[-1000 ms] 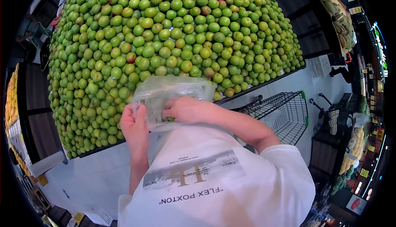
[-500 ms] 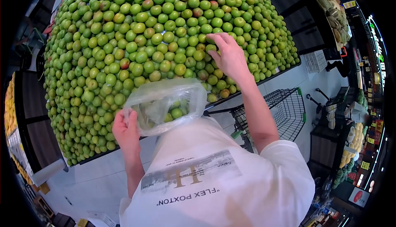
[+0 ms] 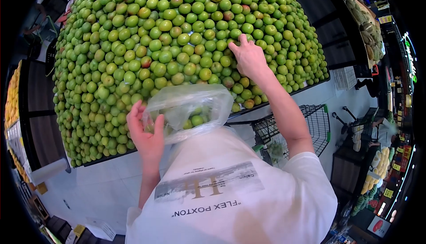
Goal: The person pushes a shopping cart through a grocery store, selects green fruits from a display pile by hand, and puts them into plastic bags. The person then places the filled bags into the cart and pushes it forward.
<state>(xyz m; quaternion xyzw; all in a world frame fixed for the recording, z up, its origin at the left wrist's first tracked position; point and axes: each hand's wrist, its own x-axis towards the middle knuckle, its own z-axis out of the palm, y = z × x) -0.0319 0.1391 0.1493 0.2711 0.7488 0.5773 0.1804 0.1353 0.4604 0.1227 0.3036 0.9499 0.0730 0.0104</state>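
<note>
A large sloping heap of green plums (image 3: 128, 53), some with a reddish blush, fills the upper view. My right hand (image 3: 252, 58) rests on the right-centre of the heap, thumb and index finger apart against the fruit. I see no plum lifted in it. A clear plastic bag (image 3: 188, 100) gapes at the heap's front edge, against my white shirt, with several green plums (image 3: 196, 120) inside. At the bag's left rim is my left hand (image 3: 147, 131), its thumb and fingers spread; whether it still touches the film is hard to tell.
Behind my right forearm stands a wire shopping cart (image 3: 315, 126) with green trim and a bagged item inside. A dark ledge (image 3: 295, 91) borders the heap. Further right are produce shelves (image 3: 377, 168); a white roll (image 3: 51, 172) is at lower left.
My left hand has loosened from its pinch on the bag rim, and its fingers have spread. My right hand has shifted a little, with its fingers now down on the plums.
</note>
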